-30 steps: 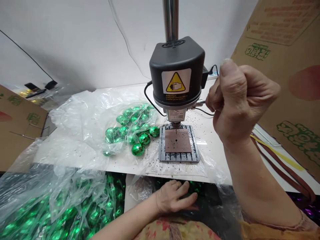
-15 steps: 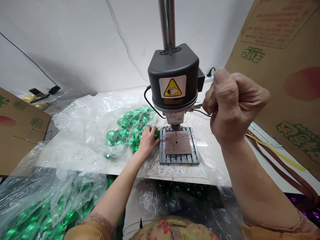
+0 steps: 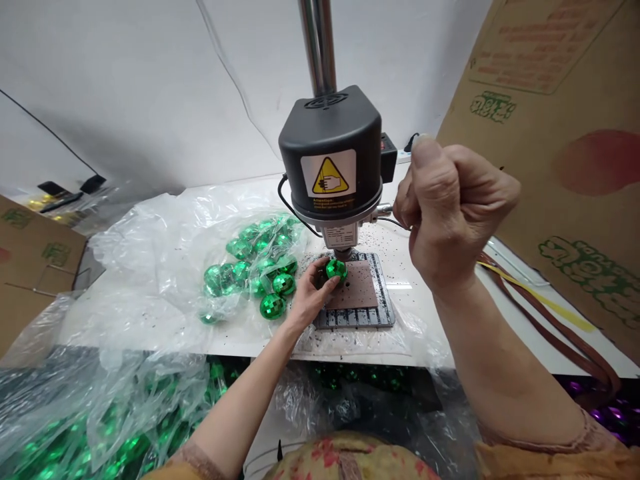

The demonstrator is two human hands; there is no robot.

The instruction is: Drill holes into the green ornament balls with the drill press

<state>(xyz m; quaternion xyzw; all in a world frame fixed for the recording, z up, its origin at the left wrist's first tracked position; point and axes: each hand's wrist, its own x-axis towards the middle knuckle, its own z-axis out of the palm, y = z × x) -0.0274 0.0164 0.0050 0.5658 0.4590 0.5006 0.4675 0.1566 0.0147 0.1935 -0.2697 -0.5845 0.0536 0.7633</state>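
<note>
Between its thumb and fingers, my left hand [image 3: 314, 291] holds a shiny green faceted ball [image 3: 337, 269]. The ball is just under the chuck of a black bench drill press [image 3: 330, 150], over the brown pad [image 3: 363, 287] on the slotted metal base [image 3: 384, 293]. It hides the drill bit. My right hand [image 3: 450, 207] is closed in a fist at the end of the drill press handle [image 3: 383, 211], whose metal rod shows beside the fingers. More green faceted balls [image 3: 273, 306] lie left of my left hand, partly under clear plastic.
Clear plastic sheeting [image 3: 145, 253] covers the table's left side. Dark shavings surround the base. A large cardboard box [image 3: 560, 167] stands at the right, another box [image 3: 35, 267] at the left. Brown and yellow straps [image 3: 545, 320] lie at right. Bagged green balls [image 3: 120, 433] sit below the table edge.
My left hand has moved right from the pile, bringing a green ball from beside the base to under the drill chuck. My right hand keeps its grip. The view has shifted slightly.
</note>
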